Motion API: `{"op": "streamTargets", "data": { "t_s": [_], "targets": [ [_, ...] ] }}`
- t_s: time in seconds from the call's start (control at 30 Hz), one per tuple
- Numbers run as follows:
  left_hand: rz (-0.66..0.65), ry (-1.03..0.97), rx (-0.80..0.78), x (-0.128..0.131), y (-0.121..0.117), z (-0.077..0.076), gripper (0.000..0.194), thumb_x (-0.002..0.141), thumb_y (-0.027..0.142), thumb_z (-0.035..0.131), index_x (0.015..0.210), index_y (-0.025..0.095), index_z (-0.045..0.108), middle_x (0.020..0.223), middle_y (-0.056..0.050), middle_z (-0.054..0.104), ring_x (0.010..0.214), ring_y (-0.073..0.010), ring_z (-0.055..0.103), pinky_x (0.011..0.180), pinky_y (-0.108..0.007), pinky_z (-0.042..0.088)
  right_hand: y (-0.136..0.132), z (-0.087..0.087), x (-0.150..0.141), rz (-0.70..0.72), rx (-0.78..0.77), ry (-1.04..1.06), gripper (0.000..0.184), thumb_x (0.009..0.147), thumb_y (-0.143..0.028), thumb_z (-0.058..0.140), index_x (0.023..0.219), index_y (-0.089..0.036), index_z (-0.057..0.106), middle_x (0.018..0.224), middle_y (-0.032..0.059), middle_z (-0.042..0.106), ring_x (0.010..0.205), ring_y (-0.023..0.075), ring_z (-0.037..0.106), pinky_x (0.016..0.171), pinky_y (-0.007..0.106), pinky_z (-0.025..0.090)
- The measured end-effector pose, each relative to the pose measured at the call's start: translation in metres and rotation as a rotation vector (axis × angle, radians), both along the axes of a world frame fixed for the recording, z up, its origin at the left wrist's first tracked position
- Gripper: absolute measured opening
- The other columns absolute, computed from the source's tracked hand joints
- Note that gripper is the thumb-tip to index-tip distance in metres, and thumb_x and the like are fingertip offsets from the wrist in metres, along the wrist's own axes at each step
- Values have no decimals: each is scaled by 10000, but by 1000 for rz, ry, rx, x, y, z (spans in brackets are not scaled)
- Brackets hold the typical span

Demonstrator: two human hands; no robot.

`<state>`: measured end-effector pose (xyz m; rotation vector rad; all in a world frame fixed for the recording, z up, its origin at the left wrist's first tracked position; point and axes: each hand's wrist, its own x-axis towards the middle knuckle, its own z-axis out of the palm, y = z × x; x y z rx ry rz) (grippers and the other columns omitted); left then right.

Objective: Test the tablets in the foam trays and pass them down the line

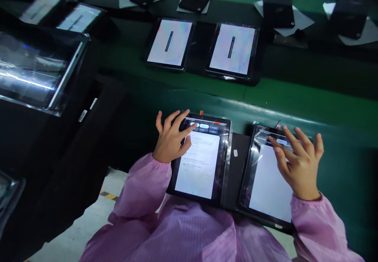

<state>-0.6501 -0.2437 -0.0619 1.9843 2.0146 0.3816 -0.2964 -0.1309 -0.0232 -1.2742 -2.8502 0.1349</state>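
Two lit tablets lie side by side at the near edge of the green bench. Over the top of the left tablet (197, 171) is my left hand (173, 138), fingers spread, its index fingertip at the dark quick-settings buttons. White panels with small text fill the screen below. My right hand (299, 161) hovers over the upper part of the right tablet (265, 183), fingers apart, index fingertip near its top buttons. Whether either fingertip touches the glass I cannot tell. Neither hand grips anything. Small coloured tabs stick out at the top edges of both tablets.
Two more lit tablets (169, 43) (233, 49) lie farther back on the green bench (277, 93). Behind them, several dark devices (279, 10) rest on white sheets. At left, a plastic-wrapped tablet (35, 69) sits on a black surface. A small white sticker (235, 153) lies between the near tablets.
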Motion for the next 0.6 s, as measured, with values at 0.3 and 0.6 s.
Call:
{"op": "streamTargets", "data": {
  "t_s": [0.3, 0.6],
  "targets": [
    [-28, -24, 23, -5, 5, 14, 360, 874, 222, 505, 1168, 255, 710, 1439, -126, 546, 1322, -326, 457, 1141, -681, 178, 7, 6, -7, 16, 29, 40, 295, 964, -292, 507, 1096, -213, 759, 1414, 103, 573, 1348, 362, 494, 1163, 648, 275],
    [-60, -25, 37, 0, 3, 23, 360, 889, 200, 500, 1188, 237, 696, 1417, -128, 563, 1313, -321, 472, 1134, -693, 210, 7, 16, -2, 20, 8, 46, 301, 974, -328, 502, 1097, -222, 755, 1395, 97, 593, 1333, 348, 511, 1159, 651, 283]
  ]
}}
